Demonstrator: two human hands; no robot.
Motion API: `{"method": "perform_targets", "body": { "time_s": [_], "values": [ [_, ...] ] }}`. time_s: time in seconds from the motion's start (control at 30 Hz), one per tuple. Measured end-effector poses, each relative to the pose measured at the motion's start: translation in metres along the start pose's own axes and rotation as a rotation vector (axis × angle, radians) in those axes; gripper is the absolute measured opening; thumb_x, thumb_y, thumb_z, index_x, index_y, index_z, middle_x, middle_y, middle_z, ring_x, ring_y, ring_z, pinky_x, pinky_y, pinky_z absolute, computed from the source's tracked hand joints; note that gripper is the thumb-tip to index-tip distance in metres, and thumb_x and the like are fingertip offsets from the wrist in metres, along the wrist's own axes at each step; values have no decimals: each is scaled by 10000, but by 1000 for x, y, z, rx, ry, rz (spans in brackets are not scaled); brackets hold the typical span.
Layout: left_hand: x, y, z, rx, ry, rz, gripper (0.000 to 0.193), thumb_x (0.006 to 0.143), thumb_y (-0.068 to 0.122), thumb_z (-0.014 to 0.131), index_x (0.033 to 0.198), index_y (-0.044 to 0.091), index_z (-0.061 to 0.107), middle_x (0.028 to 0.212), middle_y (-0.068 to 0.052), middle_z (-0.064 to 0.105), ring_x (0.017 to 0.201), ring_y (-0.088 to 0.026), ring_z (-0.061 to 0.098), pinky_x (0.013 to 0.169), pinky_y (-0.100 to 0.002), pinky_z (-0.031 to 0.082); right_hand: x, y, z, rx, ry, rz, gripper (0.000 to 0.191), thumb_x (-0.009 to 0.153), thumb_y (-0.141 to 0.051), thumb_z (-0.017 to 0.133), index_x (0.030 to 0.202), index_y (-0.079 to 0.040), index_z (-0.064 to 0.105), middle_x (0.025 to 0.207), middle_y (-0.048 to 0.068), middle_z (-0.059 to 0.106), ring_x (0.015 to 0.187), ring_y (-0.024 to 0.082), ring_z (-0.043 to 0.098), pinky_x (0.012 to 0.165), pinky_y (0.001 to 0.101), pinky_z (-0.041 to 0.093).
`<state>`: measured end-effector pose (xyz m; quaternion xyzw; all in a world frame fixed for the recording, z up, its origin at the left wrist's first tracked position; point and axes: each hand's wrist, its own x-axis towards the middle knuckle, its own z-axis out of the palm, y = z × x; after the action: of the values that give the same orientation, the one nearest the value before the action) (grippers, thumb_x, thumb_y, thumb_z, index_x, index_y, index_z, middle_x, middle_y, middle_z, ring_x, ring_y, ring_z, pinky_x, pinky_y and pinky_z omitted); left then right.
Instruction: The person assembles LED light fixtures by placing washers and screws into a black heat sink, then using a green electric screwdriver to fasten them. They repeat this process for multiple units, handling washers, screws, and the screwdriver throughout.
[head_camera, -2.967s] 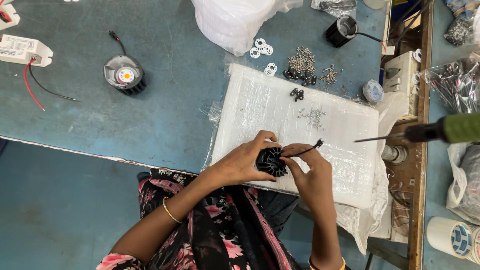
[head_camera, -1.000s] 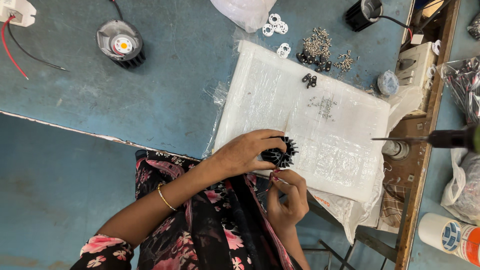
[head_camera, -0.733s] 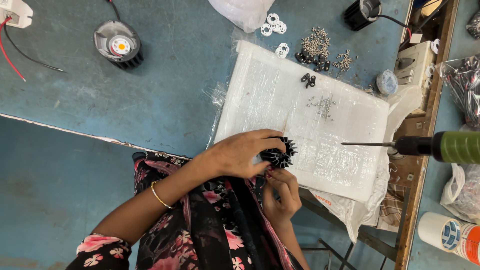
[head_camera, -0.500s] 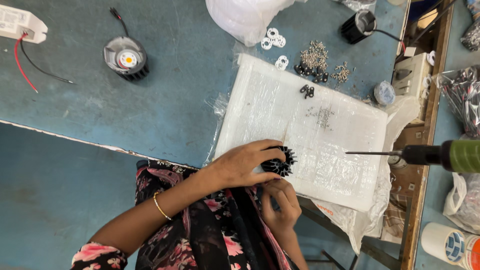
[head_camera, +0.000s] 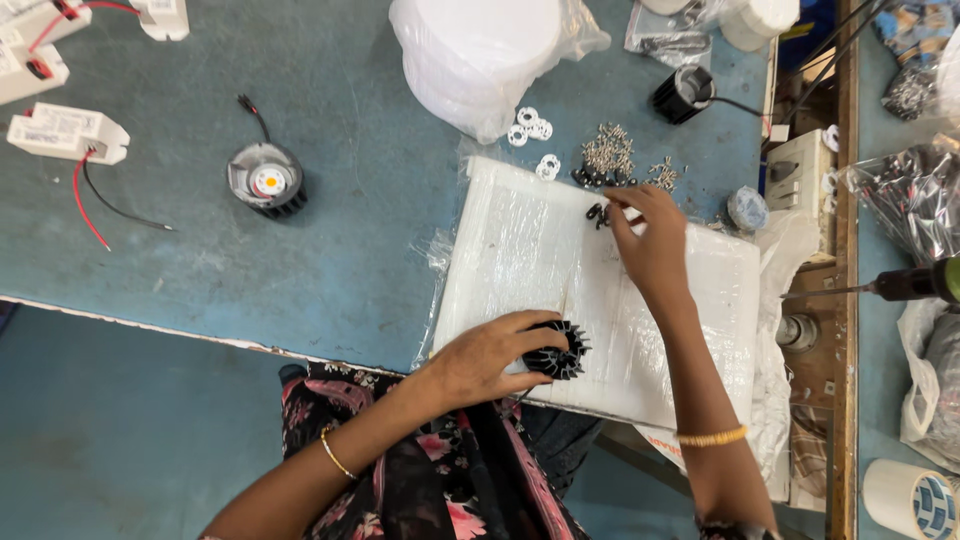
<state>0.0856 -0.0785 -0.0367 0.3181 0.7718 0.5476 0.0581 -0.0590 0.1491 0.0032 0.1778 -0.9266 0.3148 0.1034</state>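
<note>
The left hand (head_camera: 490, 357) curls around a black finned heat sink (head_camera: 556, 352), gripping it against the near edge of the white wrapped foam pad (head_camera: 520, 250). The right hand (head_camera: 650, 240) stretches out well beyond the left, its fingertips drawn together over a few small dark screws (head_camera: 597, 213) lying on the pad's far edge; it seems to be pinching one, though the tips hide whether anything is actually between them. Just past those fingers lie a heap of silvery screws (head_camera: 608, 157) and some white plastic rings (head_camera: 531, 126).

Far off to the left of the left hand sits a finished-looking lamp module (head_camera: 266, 181) with wires. Judging by that, the held heat sink is at an early stage: bare, nothing visibly fastened to it, with its parts not yet gathered.
</note>
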Motion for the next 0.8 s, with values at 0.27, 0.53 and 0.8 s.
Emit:
{"method": "perform_targets", "body": {
  "time_s": [0.27, 0.53, 0.8],
  "values": [
    [2, 16, -10, 1, 3, 8, 439, 850, 244, 772, 1259, 169, 629, 1484, -142, 529, 1371, -352, 521, 1118, -440, 470, 39, 6, 27, -221, -40, -93, 208, 888, -86, 732, 1087, -62, 787, 1028, 108, 672, 1037, 308, 584, 908, 411, 483],
    [23, 10, -21, -394, 344, -207, 323, 959, 167, 662, 1268, 72, 652, 1301, -87, 683, 1220, -203, 662, 1041, -360, 536, 39, -11, 16, -172, 6, -187, 164, 889, -79, 741, 1045, -52, 784, 1076, 100, 670, 1046, 293, 599, 910, 396, 500],
    [60, 15, -23, -366, 629, -198, 283, 933, 119, 699, 1199, 23, 702, 1118, -89, 735, 990, -150, 722, 864, -283, 588, -31, -56, -27, 531, -272, 231, 214, 941, -103, 691, 1134, -30, 749, 1024, 76, 771, 932, 135, 730, 857, 284, 602]
  ]
}}
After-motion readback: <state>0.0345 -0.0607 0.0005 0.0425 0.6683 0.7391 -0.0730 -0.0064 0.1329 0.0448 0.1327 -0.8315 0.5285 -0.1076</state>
